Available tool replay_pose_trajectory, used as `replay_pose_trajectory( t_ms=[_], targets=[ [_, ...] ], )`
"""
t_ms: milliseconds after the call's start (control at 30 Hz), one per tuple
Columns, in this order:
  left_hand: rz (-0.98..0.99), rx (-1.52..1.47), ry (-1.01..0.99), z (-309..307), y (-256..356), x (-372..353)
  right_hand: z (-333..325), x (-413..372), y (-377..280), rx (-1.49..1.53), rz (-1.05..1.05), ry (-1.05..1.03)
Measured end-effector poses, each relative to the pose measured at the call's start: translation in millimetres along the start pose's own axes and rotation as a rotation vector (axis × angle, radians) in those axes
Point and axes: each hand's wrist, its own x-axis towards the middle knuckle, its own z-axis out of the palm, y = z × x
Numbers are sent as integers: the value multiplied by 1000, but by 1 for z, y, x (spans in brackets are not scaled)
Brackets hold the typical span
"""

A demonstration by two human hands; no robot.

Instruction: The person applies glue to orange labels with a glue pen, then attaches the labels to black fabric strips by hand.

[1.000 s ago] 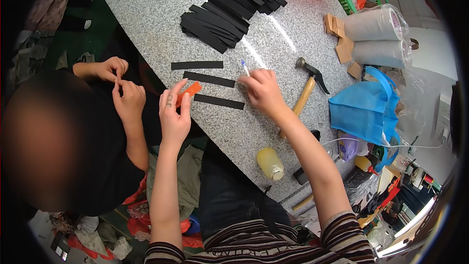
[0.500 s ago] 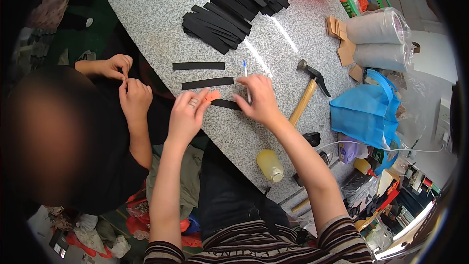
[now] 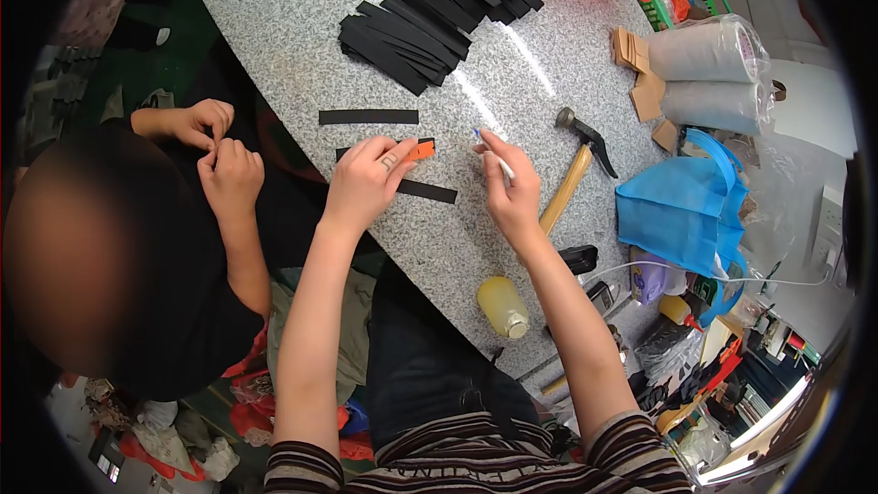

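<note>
1. The left hand (image 3: 366,178), in the centre of the frame, is pinching a small orange tab (image 3: 421,150) between thumb and forefinger and is pressing it down onto a black strip (image 3: 340,155) that is mostly hidden under the hand.
2. The right hand (image 3: 512,197), just right of centre, is gripping a white pen (image 3: 490,152) with its tip pointing up-left toward the tab; the two hands are near each other but not touching.
3. Two more black strips are lying on the speckled table (image 3: 293,18): one (image 3: 369,116) just above the left hand, one (image 3: 427,190) just below it.
4. The tab and strips are looking thin, light and bendy, and likely to slide on the glossy top, so pinching at an end while pressing flat seems the safest hold.
5. A hammer (image 3: 576,165) is lying just right of the pen hand, and a pile of black strips (image 3: 412,37) is sitting at upper centre.
6. At the left, another person's hands (image 3: 219,151) are working close together off the table.
</note>
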Motion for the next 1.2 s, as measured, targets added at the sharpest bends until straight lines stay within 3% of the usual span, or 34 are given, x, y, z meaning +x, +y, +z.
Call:
replay_pose_trajectory(
  t_ms=[300, 533, 667, 767, 867, 1067, 1200],
  targets=[
    [90, 38, -53, 9, -20, 14, 17, 2, 5, 259, 184, 74],
    [120, 17, -63, 9, -25, 13, 32, 8, -4, 123, 113, -88],
    [151, 53, -66, 7, -26, 14, 42, 2, 1, 56, -54, -188],
    [87, -52, -63, 3, -22, 14, 46, 0, 8, 10, -212, -148],
    [-14, -139, -88, -5, -21, 13, 47, 0, 8, 9, -208, -140],
    [54, -115, -110, 0, -32, 9, 42, 7, -10, 40, 97, -92],
    [60, -125, -110, 1, -34, 9, 54, 19, -8, -2, -146, -102]
  ],
)
